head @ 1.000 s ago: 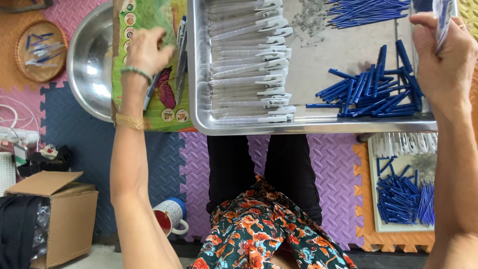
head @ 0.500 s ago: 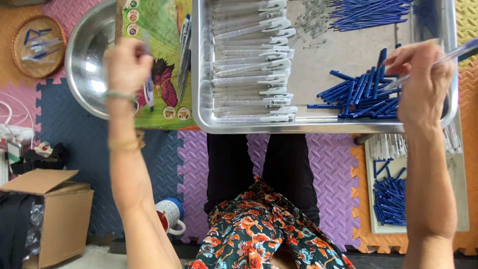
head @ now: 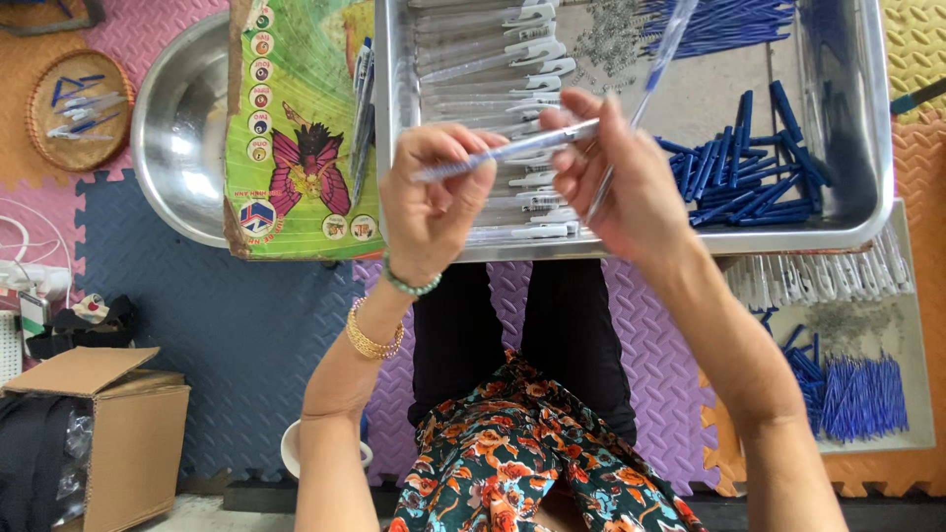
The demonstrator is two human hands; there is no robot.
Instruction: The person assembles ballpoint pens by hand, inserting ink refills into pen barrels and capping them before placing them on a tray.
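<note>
The clear pen barrel (head: 512,151) lay almost level between both hands, held above the near edge of the metal tray (head: 867,148). The left hand (head: 434,202) had its fingers curled together and clamped on the barrel's left part, thumb pressing from below. The right hand (head: 621,182) pinched the barrel's right end between thumb and forefinger, and its other fingers were closed on a second clear pen (head: 655,69) with a blue refill that stuck up and away over the tray.

Inside the tray, a row of clear barrels with white clips (head: 503,59) filled the left side, a loose heap of blue pen parts (head: 744,167) lay on the right, and a patch of small metal springs (head: 606,39) sat near the far middle. Left of the tray stood a green printed box (head: 296,148), leaning over a round steel bowl (head: 177,128). A small wicker basket (head: 64,108) with a few pen parts rested on the pink foam mat (head: 168,30). A brown cardboard box (head: 108,424) stood at lower left. At lower right, a flat tray of blue refills (head: 862,394) lay on the mat.
</note>
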